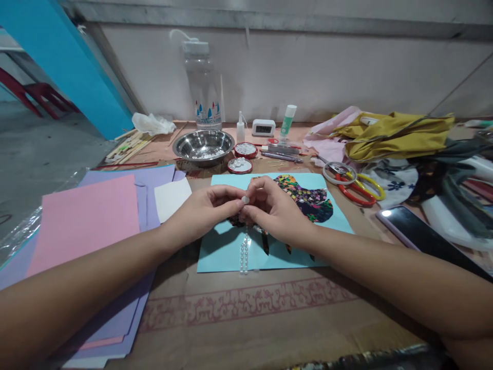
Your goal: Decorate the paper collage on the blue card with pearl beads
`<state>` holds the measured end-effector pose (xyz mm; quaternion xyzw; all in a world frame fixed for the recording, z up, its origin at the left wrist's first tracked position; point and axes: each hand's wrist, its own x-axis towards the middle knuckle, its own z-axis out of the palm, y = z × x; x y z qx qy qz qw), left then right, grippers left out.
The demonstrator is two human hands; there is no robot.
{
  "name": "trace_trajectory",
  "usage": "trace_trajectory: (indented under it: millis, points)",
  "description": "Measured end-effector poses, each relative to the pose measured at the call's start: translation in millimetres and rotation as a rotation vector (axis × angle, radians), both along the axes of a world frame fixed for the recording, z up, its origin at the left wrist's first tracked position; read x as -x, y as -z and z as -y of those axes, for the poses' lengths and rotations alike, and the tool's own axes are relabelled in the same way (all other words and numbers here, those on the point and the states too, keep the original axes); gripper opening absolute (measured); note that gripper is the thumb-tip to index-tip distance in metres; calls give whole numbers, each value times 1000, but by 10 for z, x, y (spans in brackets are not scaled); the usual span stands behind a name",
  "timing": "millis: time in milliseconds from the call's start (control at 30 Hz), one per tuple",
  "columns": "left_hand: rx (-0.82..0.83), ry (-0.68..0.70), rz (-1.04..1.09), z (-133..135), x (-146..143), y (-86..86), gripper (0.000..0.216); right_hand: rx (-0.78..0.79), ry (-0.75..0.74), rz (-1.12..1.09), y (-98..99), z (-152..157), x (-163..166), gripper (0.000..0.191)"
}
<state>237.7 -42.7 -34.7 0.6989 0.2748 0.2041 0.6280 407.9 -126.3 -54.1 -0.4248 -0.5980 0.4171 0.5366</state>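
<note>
My left hand (215,208) and my right hand (271,208) meet over a light-blue sheet (219,252), fingertips pinched together. Between them sits a small round white piece (245,199). Below the fingers hang strands of white pearl beads (244,257), reaching the sheet's front edge; my fingers hide their upper end, so I cannot tell how they join the white piece. On the sheet is a dark, multicoloured patterned cut-out (304,198) with narrow strips below it, partly covered by my right hand.
Pink paper (88,216) lies over purple sheets on the left. Behind stand a steel bowl (204,146), a water bottle (204,87), small red-rimmed dishes (239,165) and a glue stick (288,121). Scissors (356,190), a phone (427,239) and yellow cloth (396,136) lie to the right.
</note>
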Motion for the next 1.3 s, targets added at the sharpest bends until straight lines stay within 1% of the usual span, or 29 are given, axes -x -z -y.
trace_trajectory:
  millis: [67,167,300,500,700,800,933,1033,1167,1300]
  points:
    - [-54,-18,-2,14,0,-16,27,19,-44,-32,-2,6,1,16]
    - [-195,-37,-6,39,10,-35,24,48,-98,-118,-10,6,-1,8]
    - [-413,-92,-33,56,32,-36,17,95,-61,-154,-14,-16,-14,9]
    - [-596,-114,-18,34,43,-24,12,136,-29,-143,-35,-27,-16,13]
    - [-662,-74,-73,24,46,-44,19,81,12,-137,-42,-6,14,8]
    - [-724,-67,-86,3,43,-40,18,104,14,-141,-51,2,32,9]
    - [-844,-66,-49,-26,45,-21,13,155,19,-175,-53,1,46,14]
    - [-900,-59,-22,-20,52,-21,12,190,-7,-188,-42,6,51,17]
    - [-907,-55,2,12,55,-36,14,187,-29,-179,-31,29,71,18]
    - [-908,-95,-5,24,49,-23,13,184,-11,-180,-42,34,87,18]
